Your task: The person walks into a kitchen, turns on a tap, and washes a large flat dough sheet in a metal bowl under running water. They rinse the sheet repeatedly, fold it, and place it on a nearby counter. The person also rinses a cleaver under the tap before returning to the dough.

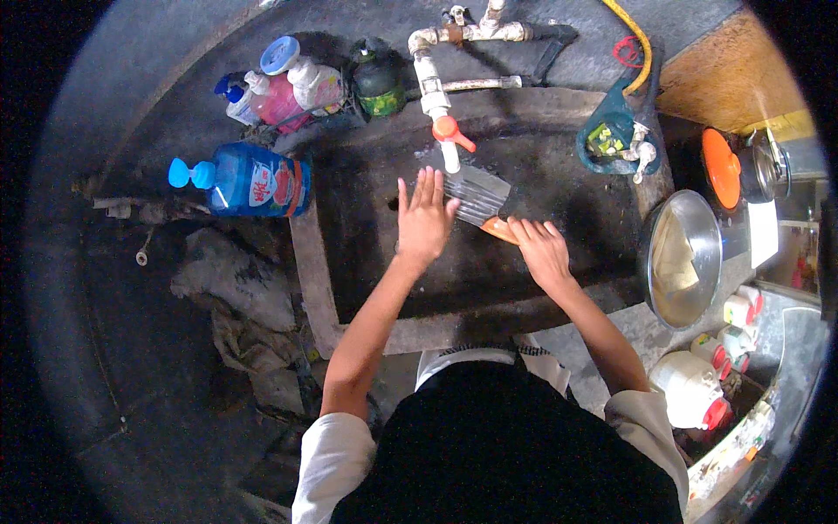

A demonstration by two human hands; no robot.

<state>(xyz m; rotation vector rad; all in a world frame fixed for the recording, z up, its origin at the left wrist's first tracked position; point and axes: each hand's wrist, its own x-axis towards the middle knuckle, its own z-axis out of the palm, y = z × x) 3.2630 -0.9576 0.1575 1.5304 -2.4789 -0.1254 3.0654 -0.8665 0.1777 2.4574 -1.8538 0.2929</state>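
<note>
A cleaver with a broad metal blade [481, 190] and a wooden handle [500, 230] is over the dark sink basin [393, 288]. My right hand [541, 249] is closed on the handle. Beside the left edge of the blade is my left hand [425, 219], its palm down and fingers extended; whether it touches the blade is unclear. Above the blade, the white tap pipe [450, 157] with an orange lever [452, 131] points down. Streaks show across the blade, and I cannot tell whether they are running water.
A blue detergent bottle [258, 180] lies at the sink's left rim. Several pump bottles [281, 98] stand behind it. At the right are a green strainer [589, 141] with vegetable scraps, a metal basin [707, 262] and an orange lid [720, 167].
</note>
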